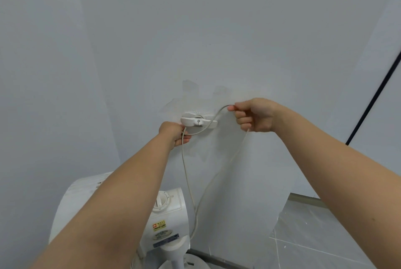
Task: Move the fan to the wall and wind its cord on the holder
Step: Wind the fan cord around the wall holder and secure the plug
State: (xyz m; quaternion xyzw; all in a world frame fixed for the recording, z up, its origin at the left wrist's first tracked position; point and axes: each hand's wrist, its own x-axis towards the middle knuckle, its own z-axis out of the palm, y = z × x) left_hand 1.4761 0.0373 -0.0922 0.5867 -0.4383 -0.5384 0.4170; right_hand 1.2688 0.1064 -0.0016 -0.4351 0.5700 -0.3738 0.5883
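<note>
1. Fan (171, 216): the white pedestal fan stands close against the pale wall (217, 29), low in the head view, its control housing facing up with a round dial (161, 200) on top and stickers (159, 225) on the face below.
2. The pale cord (186, 171) rises from behind the fan's housing in two strands, one to each hand. Between the hands it passes under the holder (196, 121) and arcs up to the right.
3. The holder, a white winged fitting, is fixed to the wall above the fan, on a patch of scuffed, peeling paint.
4. The left hand (173, 135) grips the cord with curled fingers, just at the holder's left end and touching it or very nearly so.
5. The right hand (253, 114), to the right of the holder and slightly higher, pinches the cord between thumb and curled fingers. The strand drops from under this hand towards the fan.
6. Both bare forearms reach in from the bottom of the view, the left one crossing in front of the fan's grille.
7. Grey tiled floor (325, 236) shows at lower right, and a thin black line (373, 95) runs diagonally up the right edge.
</note>
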